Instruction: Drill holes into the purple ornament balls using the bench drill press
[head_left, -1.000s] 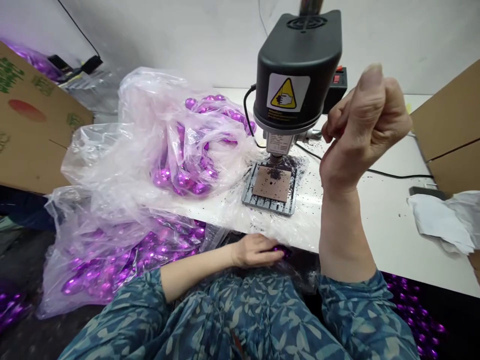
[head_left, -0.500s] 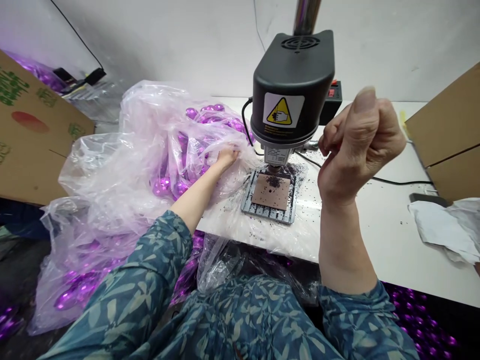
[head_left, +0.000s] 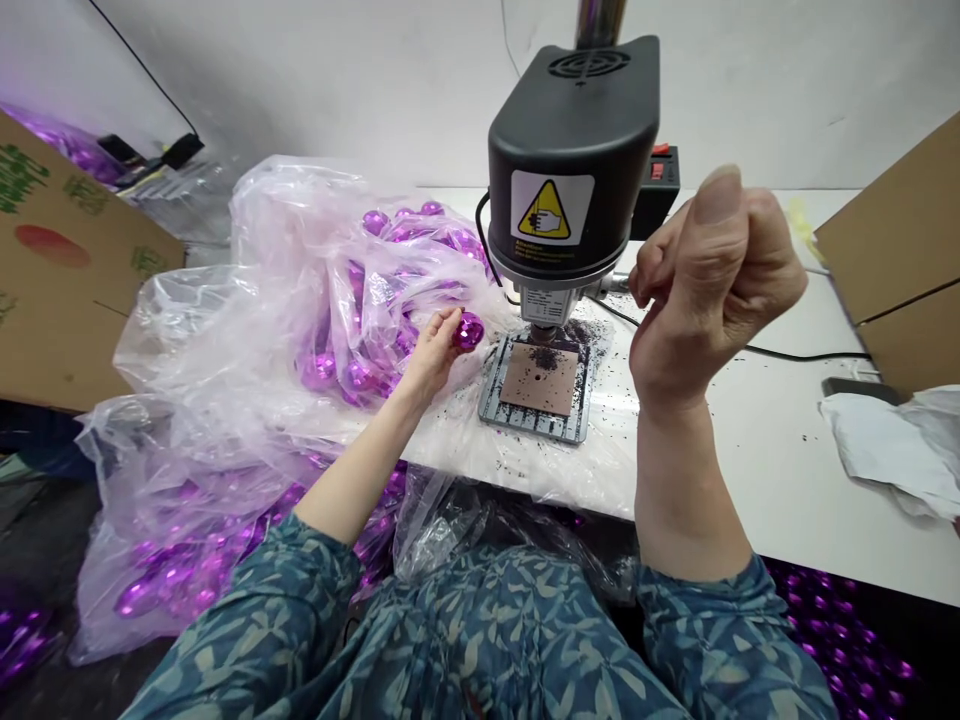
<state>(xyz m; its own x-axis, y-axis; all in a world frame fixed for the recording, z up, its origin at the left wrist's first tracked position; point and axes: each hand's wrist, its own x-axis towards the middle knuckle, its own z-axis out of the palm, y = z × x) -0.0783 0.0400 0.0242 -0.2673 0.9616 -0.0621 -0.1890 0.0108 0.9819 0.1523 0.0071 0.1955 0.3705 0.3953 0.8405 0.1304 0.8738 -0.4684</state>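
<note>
Between the fingertips of my left hand (head_left: 436, 350) is a shiny purple faceted ball (head_left: 468, 331), held just left of the drill press (head_left: 574, 160). A clear plastic bag (head_left: 285, 230) full of similar balls lies open beside that hand. My right hand (head_left: 716, 290) is closed in a fist at the machine's right side, where a metal lever stub (head_left: 619, 283) runs toward it; the grip itself is hidden behind the fingers. Under the chuck, a brown square plate (head_left: 540, 380) with a small hole rests on the slotted metal base (head_left: 491, 405), with dark shavings around it.
A cardboard box (head_left: 67, 270) stands at the left and another box (head_left: 900, 240) at the right. White paper (head_left: 885, 445) lies on the table's (head_left: 757, 440) right part. A black switch box (head_left: 656, 190) with red buttons sits behind the press. More purple balls (head_left: 844, 630) show below the table edge.
My left hand has come out of the plastic bag, drawn back toward me, and now shows a purple ball in its fingers. My right hand keeps its place at the press.
</note>
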